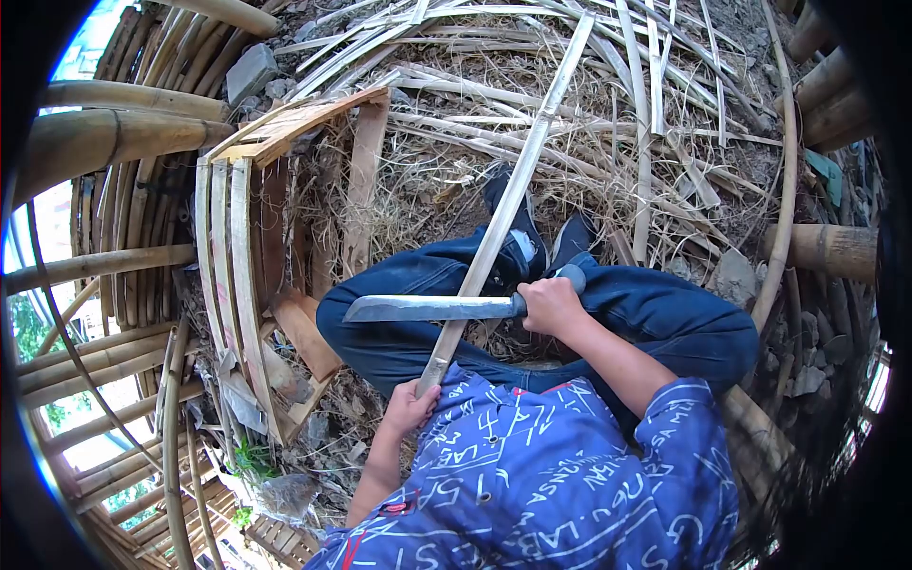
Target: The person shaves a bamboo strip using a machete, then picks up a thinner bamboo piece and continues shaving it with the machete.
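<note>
my left hand [410, 407] clenched on near end of bamboo strip [532, 142] | strip runs away from me, tilting right, over my legs [665, 318] | my right hand [551, 304] grips the knife [427, 309] — blade crosses the strip just beyond my left hand

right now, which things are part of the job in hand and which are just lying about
In hand: bamboo strip, near end in the left hand; knife in the right hand, blade across the strip.
Lying about: slatted wooden frame; bamboo poles; loose split strips; stone.
</note>
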{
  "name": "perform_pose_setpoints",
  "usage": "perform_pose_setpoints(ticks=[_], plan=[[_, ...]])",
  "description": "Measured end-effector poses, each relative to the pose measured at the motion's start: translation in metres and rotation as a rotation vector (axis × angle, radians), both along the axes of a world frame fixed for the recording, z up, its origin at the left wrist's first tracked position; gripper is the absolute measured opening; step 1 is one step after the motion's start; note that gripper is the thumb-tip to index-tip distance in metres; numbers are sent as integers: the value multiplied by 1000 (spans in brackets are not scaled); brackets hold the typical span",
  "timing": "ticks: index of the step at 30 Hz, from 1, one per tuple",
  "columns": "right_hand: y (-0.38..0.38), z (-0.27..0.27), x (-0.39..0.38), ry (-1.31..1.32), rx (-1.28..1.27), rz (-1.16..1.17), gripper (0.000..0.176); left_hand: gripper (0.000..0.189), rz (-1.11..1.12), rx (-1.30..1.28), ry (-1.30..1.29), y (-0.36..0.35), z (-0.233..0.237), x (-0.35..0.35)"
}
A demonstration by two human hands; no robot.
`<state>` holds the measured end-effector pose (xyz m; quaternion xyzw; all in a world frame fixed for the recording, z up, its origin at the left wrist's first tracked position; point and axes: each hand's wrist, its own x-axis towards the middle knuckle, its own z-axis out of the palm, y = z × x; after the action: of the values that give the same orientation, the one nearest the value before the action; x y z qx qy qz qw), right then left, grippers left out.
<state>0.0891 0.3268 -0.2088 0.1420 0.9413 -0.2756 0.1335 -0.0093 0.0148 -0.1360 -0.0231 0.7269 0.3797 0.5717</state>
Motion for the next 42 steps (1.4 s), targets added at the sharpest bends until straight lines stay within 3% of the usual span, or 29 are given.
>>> perform_pose_setpoints(ticks=[15, 24, 30, 32, 34, 38, 42], plan=[[29, -4, 7, -27, 73, -88, 26, 22, -1, -16, 22, -1, -2, 1], [103, -19, 12, -113, 206, -433, 24, 21, 23, -1, 10, -3, -3, 2], [139, -13, 1, -142, 257, -348, 25, 22, 25, 8, 3, -4, -3, 1], [154, -23, -2, -137, 220, -424, 25, 22, 18, 5, 12, -3, -2, 3], [174, -32, 1, -102, 223, -699, 25, 22, 8, -3, 22, -5, 1, 2], [196, -31, 7, -96, 262, -611, 24, 22, 5, -8, -22, -1, -2, -4], [161, -14, -5, -99, 236, -594, 26, 23, 50, -8, -34, 0, 2, -1]])
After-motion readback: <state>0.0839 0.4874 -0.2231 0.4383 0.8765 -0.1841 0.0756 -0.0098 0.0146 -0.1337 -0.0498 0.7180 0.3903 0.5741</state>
